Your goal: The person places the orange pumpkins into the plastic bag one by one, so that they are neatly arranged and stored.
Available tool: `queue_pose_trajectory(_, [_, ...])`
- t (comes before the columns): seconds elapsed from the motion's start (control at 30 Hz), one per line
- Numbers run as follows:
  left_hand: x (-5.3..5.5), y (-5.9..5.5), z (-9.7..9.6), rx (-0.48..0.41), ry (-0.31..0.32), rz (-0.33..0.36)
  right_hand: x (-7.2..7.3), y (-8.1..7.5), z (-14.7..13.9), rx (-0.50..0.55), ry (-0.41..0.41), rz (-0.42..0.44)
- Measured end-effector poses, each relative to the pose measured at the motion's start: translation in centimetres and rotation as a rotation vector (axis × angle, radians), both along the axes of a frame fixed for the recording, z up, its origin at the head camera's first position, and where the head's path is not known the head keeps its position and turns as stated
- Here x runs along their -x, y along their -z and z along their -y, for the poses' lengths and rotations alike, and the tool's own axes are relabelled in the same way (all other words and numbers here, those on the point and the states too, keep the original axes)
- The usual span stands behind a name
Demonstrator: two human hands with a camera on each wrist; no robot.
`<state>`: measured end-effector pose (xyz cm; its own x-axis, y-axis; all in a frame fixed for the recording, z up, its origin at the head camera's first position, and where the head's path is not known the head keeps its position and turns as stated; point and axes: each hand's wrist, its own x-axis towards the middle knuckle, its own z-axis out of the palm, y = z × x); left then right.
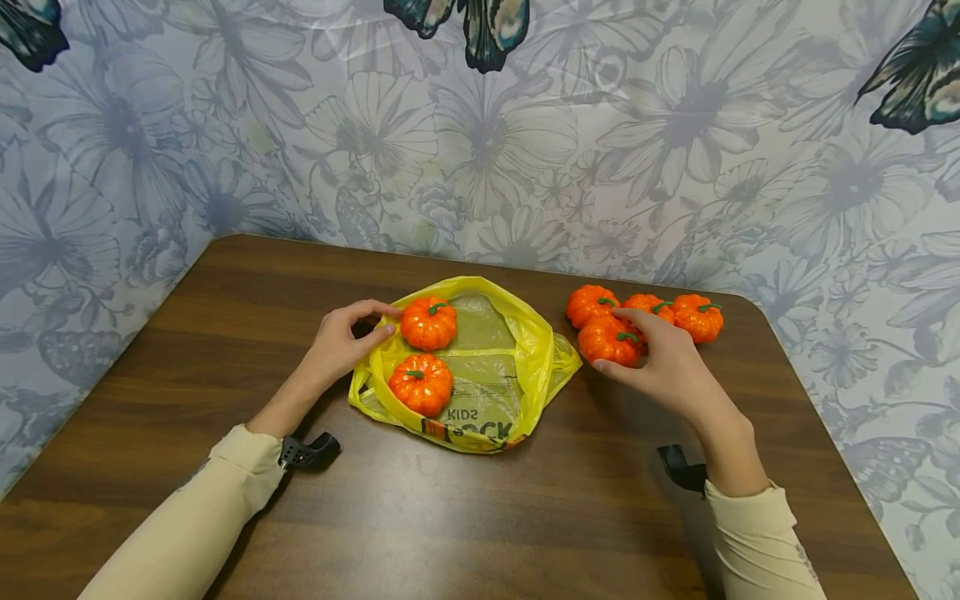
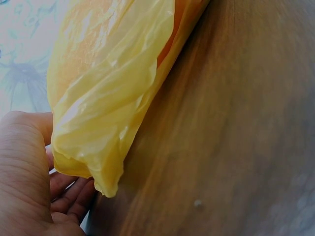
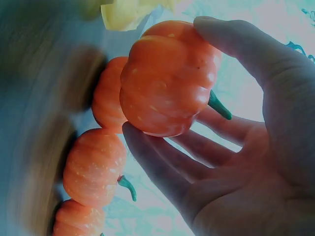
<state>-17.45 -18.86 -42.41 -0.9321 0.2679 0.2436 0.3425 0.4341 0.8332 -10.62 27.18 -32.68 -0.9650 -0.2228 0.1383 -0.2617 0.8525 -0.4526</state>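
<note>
Pumpkin (image 1: 606,341) sits in right hand (image 1: 670,363), thumb and fingers round it, near far right corner of surface (image 1: 525,533). Left hand (image 1: 339,340) half-curled at yellow bag (image 1: 534,367); can't tell if gripping.

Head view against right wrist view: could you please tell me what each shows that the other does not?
Only the head view shows the left hand, both sleeves and two pumpkins in the bag. Only the right wrist view shows the palm side of the right hand. Both show that hand, the pumpkin it holds, three more pumpkins and the table; yellow plastic at the wrist view's top edge looks like part of the bag.
</note>
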Motion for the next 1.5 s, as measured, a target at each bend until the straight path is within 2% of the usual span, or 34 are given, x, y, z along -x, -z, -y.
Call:
queue_pose_trajectory(0.37, [0.0,0.2,-0.2,0.016,-0.004,-0.009,-0.6,-0.3,1.3,0.020,-0.033,-0.058])
queue_pose_trajectory(0.63, [-0.1,0.3,-0.3,0.019,-0.001,-0.013,-1.1,-0.2,3.2,0.046,-0.136,-0.116])
queue_pose_trajectory(0.77, [0.0,0.3,-0.4,0.019,-0.003,-0.005,-1.2,-0.2,4.2,0.054,-0.162,-0.121])
queue_pose_trajectory(1.07, [-0.1,0.2,-0.1,0.015,-0.005,-0.006,-1.7,0.1,7.8,0.058,-0.274,-0.071])
queue_pose_trajectory(1.27, [-0.1,0.0,0.0,0.013,-0.008,0.002,-2.1,0.5,9.9,0.024,-0.301,-0.018])
queue_pose_trajectory(1.5, [-0.1,-0.3,-0.1,0.001,-0.004,0.001,-2.5,1.2,11.3,-0.001,-0.361,-0.002])
